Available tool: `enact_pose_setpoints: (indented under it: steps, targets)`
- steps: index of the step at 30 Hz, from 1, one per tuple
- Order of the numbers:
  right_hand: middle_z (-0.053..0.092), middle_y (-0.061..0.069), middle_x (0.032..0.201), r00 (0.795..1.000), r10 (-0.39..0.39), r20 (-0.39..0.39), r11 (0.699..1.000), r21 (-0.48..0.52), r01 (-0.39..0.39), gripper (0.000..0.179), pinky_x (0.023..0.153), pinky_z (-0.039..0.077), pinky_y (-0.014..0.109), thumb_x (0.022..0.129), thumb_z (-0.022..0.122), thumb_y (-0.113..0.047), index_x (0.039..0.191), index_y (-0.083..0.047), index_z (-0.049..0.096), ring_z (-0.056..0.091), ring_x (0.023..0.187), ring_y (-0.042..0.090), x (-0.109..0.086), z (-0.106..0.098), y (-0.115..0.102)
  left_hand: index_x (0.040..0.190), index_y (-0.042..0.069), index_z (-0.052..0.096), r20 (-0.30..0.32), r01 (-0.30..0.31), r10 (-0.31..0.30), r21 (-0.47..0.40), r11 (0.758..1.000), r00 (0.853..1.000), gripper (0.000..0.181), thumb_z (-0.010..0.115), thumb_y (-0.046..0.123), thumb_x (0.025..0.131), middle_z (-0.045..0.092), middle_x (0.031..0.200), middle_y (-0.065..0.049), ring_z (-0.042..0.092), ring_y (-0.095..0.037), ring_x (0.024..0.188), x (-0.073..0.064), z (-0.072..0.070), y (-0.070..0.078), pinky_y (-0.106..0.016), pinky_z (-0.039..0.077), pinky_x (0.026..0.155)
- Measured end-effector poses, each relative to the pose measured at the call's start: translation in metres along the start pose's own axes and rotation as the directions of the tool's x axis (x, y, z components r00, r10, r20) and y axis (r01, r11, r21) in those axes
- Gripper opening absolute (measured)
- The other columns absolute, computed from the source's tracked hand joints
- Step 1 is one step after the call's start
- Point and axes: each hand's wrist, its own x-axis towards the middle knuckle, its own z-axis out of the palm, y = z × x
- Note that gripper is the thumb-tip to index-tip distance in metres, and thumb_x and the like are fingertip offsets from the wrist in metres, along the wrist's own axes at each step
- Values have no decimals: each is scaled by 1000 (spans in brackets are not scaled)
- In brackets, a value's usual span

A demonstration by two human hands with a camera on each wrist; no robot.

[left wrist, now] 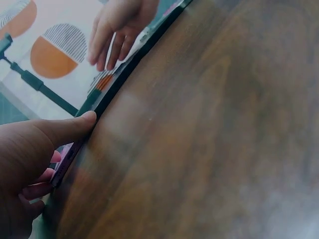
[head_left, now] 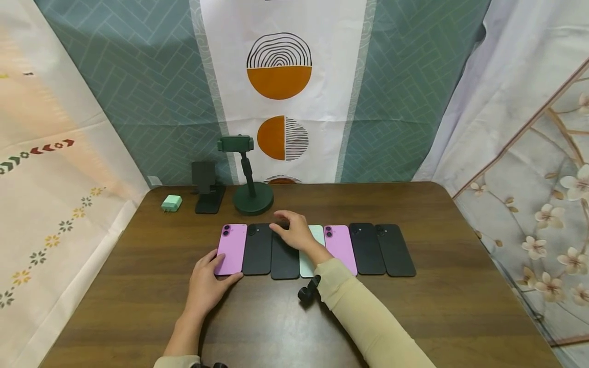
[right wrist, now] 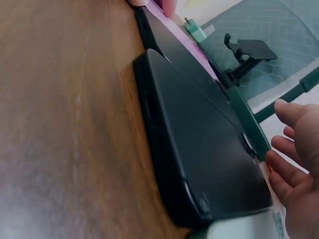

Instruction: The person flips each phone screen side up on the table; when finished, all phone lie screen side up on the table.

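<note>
Several smartphones lie face down side by side in a row. My left hand [head_left: 207, 283] rests at the lower left corner of the leftmost, pink phone [head_left: 232, 250], its fingers along the left edge. Its straight thumb [left wrist: 75, 127] touches the row's near edge, by the first black phone [head_left: 257, 253]. My right hand [head_left: 296, 232] spreads loosely over the far end of the second black phone [head_left: 285, 261], holding nothing. Its forearm crosses a mint phone [head_left: 306, 268], partly hidden. In the right wrist view, the second black phone [right wrist: 199, 134] stands out thicker than its neighbour.
Right of the mint phone lie another pink phone [head_left: 340, 248] and two black phones, one beside the other [head_left: 366, 250]. Behind the row stand a green phone stand [head_left: 253, 199], a black folding stand [head_left: 204, 179] and a mint charger plug [head_left: 172, 203]. Fabric hangs behind the wooden table [head_left: 138, 306].
</note>
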Motion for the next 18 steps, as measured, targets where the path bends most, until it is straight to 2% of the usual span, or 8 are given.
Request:
enact_pose_setpoints:
  steps: [5,11,18]
  targets:
    - [69,11,125,1000,3,22,1000,-13,-3,40,98,53,40,96,73,-23,129,-2,66,66,114,25,5,8,-3,132,-9,62,1,13,-13,31,999,1000,78,90,36,76,51,143,-29,47,-45,125,2,-1,0,-59,42,104]
    - [69,10,125,998,-6,66,1000,-11,6,40,99,52,36,97,72,-23,130,-2,66,65,115,22,13,20,-8,134,-9,60,8,40,-40,15,999,999,80,90,37,76,50,144,-28,47,-44,124,2,-3,-1,-58,42,102]
    - [68,8,128,993,-22,120,998,-49,28,40,106,46,34,98,70,-25,132,-5,66,61,123,21,20,33,-13,133,-12,59,-25,12,-12,2,1000,1000,83,91,36,74,53,142,-29,49,-46,123,1,-1,-3,-60,42,102]
